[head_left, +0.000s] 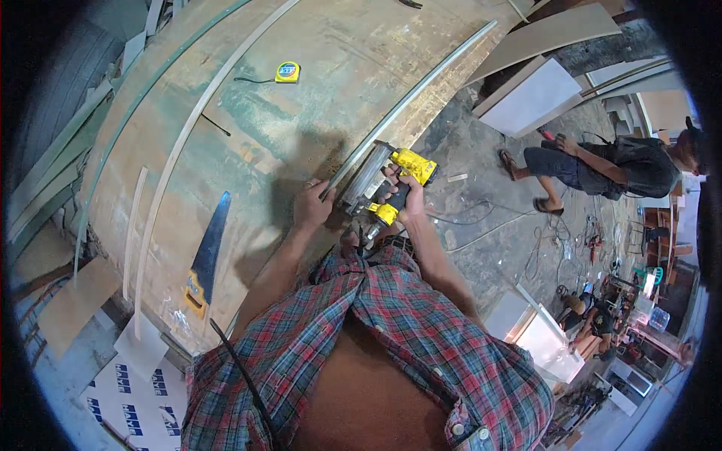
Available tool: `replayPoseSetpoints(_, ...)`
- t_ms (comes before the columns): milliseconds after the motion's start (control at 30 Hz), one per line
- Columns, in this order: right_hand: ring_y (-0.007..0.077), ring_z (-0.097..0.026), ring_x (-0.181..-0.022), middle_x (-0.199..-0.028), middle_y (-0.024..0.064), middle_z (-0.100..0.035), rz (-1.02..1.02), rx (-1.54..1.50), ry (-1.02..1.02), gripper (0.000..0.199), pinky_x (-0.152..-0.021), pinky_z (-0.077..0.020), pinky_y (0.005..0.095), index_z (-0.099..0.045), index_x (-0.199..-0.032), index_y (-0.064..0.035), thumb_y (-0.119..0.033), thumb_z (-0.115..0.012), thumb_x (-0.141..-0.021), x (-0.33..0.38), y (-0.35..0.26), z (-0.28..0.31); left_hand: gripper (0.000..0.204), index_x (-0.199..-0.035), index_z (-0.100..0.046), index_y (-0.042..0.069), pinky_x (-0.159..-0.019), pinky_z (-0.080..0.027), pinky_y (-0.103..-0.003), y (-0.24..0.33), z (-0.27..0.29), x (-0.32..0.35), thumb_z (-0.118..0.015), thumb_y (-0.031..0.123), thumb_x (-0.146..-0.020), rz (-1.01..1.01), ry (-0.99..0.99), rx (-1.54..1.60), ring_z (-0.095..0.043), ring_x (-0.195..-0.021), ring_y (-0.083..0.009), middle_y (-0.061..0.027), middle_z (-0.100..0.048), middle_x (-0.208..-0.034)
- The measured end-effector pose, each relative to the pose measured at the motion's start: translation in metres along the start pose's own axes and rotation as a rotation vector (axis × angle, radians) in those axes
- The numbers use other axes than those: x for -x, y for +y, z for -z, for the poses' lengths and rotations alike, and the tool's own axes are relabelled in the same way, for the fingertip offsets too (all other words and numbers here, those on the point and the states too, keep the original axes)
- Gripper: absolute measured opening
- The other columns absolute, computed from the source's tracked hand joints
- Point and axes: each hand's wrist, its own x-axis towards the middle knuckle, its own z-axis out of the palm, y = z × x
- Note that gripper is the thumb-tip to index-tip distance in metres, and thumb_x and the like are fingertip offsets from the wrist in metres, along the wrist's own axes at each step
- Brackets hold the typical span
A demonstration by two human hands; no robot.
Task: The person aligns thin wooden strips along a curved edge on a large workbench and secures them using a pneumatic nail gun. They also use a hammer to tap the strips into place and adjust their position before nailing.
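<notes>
My right hand [410,197] is wrapped around the handle of a yellow and black nail gun [410,163]. The gun's grey magazine [367,180] lies along the near end of a long, thin, pale strip [421,89] at the table's right edge. My left hand [312,205] has its fingers closed on that near end, just left of the gun. The strip runs away from me toward the far right. An air hose fitting [374,231] shows below the gun's handle, close to my shirt.
On the worn wooden table [256,143] lie a yellow tape measure [287,72], a handsaw [208,252] and long thin strips [183,143]. Hoses [481,218] cross the floor at right. A person [609,167] stands beyond them, near a white panel box [532,98].
</notes>
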Motion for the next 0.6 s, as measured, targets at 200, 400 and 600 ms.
replayPoseSetpoints(200,0.0096,-0.054,-0.065,-0.119,0.0081,-0.067,0.0,-0.073,-0.013,0.038,-0.062,-0.0535,0.0315,-0.056,-0.125,-0.0072,-0.018,-0.055,-0.088,0.004,0.01,0.007,0.039,-0.104,-0.074,0.001,-0.084,-0.055,-0.044,-0.003,-0.002,-0.006,-0.07,0.037,-0.089,0.126,-0.078,0.15,-0.07,-0.096,-0.0376,-0.0189,-0.072,-0.1)
replayPoseSetpoints(400,0.0086,-0.052,-0.062,-0.116,0.0041,-0.068,-0.033,-0.062,0.062,0.032,-0.06,-0.0508,0.0319,-0.058,-0.12,-0.0108,-0.016,-0.054,-0.088,0.009,0.015,-0.002,0.037,-0.099,-0.075,0.002,-0.081,-0.055,-0.044,-0.011,-0.004,-0.011,-0.071,0.037,-0.089,0.132,-0.069,0.154,-0.071,-0.091,-0.0358,-0.0182,-0.073,-0.093)
replayPoseSetpoints(600,0.0094,-0.052,-0.062,-0.113,0.0065,-0.069,-0.026,-0.079,0.047,0.033,-0.06,-0.051,0.0325,-0.058,-0.12,-0.0088,-0.015,-0.055,-0.088,0.008,0.02,-0.006,0.034,-0.096,-0.075,0.001,-0.078,-0.055,-0.043,-0.004,0.005,-0.015,-0.072,0.034,-0.088,0.08,-0.047,0.145,-0.071,-0.088,-0.0355,-0.018,-0.073,-0.091)
